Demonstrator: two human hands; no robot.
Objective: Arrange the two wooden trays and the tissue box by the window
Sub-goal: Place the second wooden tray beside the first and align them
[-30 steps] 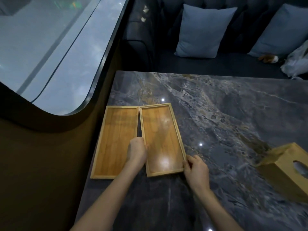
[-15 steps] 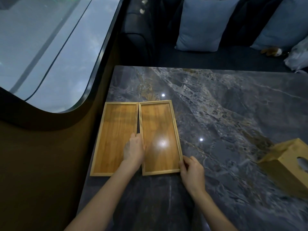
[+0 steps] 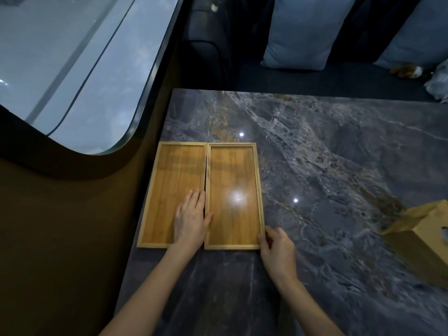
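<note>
Two shallow wooden trays lie side by side at the table's window edge, long sides almost touching. The left tray [image 3: 174,175] is nearest the window; the right tray [image 3: 232,180] sits beside it. My left hand [image 3: 191,220] rests flat in the left tray with its thumb over the right tray's left rim. My right hand [image 3: 276,246] pinches the near right corner of the right tray. The wooden tissue box [image 3: 421,241] stands tilted in view at the far right, apart from both hands.
The dark marble table [image 3: 327,154] stretches right of the trays. A curved window [image 3: 72,69] lies left, above a brown wall. Behind the table is a dark sofa with blue cushions [image 3: 303,32] and a white bag [image 3: 438,81].
The right tray has been straightened and pushed against the left one, closing the wedge gap. My left hand has flattened into the left tray.
</note>
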